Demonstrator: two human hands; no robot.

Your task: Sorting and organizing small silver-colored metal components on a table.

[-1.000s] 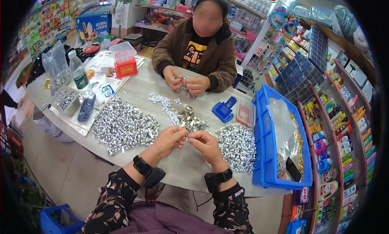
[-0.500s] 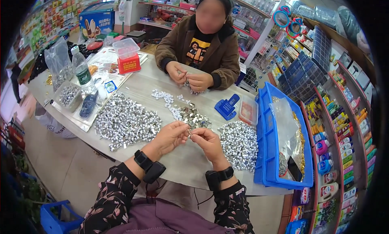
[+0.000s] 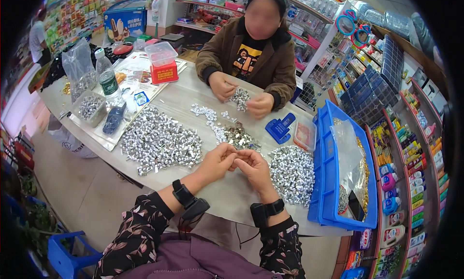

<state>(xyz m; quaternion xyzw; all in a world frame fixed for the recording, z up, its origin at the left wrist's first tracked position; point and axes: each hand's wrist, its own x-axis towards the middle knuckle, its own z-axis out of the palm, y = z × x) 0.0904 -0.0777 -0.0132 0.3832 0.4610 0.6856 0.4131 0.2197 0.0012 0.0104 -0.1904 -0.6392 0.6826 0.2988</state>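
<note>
My left hand [image 3: 217, 162] and my right hand [image 3: 254, 169] meet over the near middle of the table, fingertips pinched together. Whatever is between them is too small and covered to make out. Just beyond them lies a heap of flat shiny metal pieces [image 3: 241, 137], partly hidden by my fingers. A trail of small white pieces [image 3: 207, 113] runs away from it. To the left spreads a large pile of small silver-and-white parts [image 3: 162, 143]; a similar pile of parts [image 3: 291, 175] lies by my right hand.
Across the table [image 3: 193, 96] a person [image 3: 246, 57] works at a small heap of parts [image 3: 239, 99]. A blue crate [image 3: 316, 182] stands at the right edge, beside a clear tub [image 3: 305, 134] and a blue plastic holder [image 3: 280, 128]. A water bottle [image 3: 107, 76] stands back left.
My fingertips have drawn closer together, hiding the small piece glimpsed between them. The co-worker's hands have moved apart, uncovering their small heap. My view has shifted slightly.
</note>
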